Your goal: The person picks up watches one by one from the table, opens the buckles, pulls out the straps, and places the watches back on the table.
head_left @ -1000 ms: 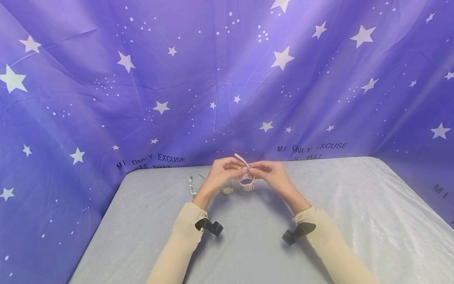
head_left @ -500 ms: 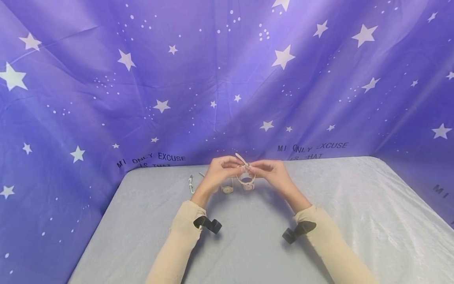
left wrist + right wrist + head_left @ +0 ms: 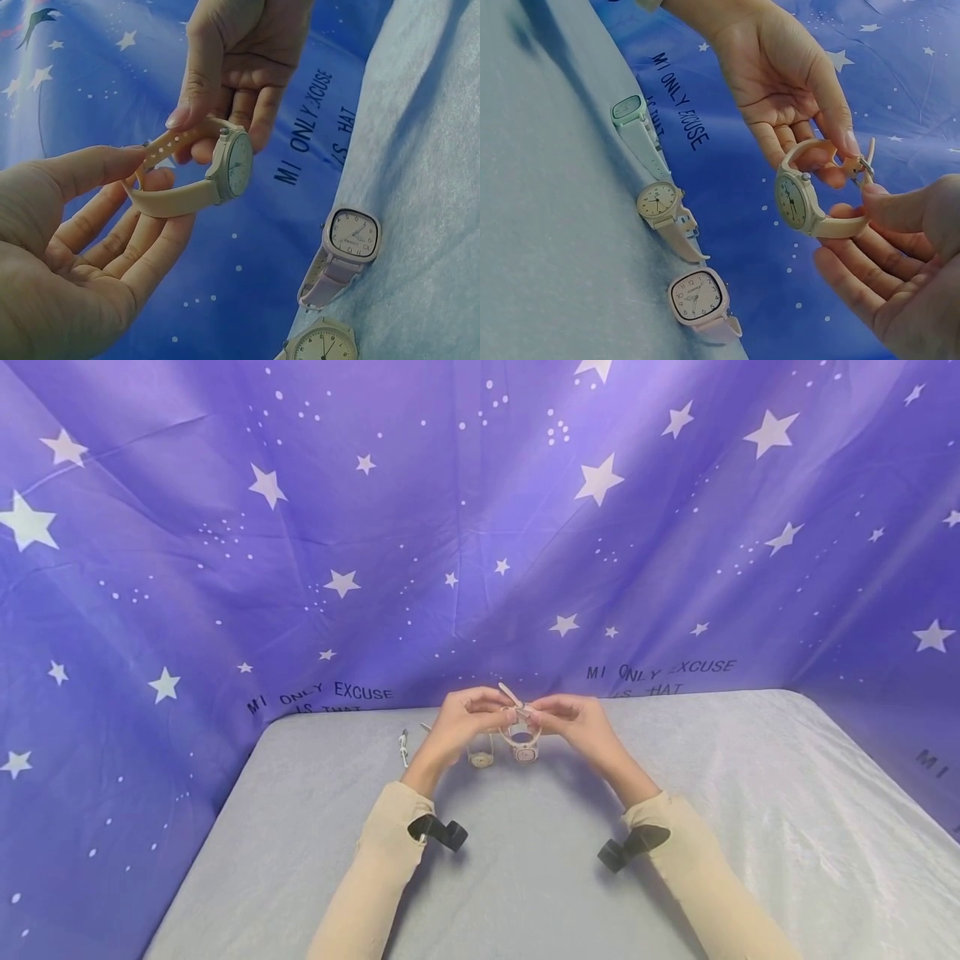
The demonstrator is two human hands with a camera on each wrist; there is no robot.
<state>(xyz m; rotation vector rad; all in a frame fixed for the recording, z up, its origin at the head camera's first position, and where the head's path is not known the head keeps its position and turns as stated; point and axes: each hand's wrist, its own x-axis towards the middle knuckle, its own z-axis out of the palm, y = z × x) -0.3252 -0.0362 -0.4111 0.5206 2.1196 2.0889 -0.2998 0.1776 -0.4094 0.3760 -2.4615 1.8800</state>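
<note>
Both hands hold a cream wristwatch [image 3: 238, 166] with a round dial, raised above the far table edge. Its strap is bent into a loop, and the holed end meets the buckle [image 3: 864, 166]. My left hand [image 3: 463, 724] pinches the strap between thumb and fingers on one side of the join. My right hand [image 3: 572, 723] pinches it on the other side, thumb close to the buckle. Beneath lie a pink square watch [image 3: 697, 296], a beige round watch [image 3: 658, 202] and a green watch [image 3: 630, 111]. The fingers partly hide the join.
A grey-white cloth covers the table [image 3: 525, 877]. Behind its far edge hangs a purple-blue curtain [image 3: 420, 527] printed with stars and lettering. The three lying watches form a row along that edge. Black wrist mounts [image 3: 438, 832] sit over the beige sleeves.
The hands stay together at the watch with only slight shifts. My left wrist has edged up and left, covering more of the green watch. The fingers have adjusted a little around the strap.
</note>
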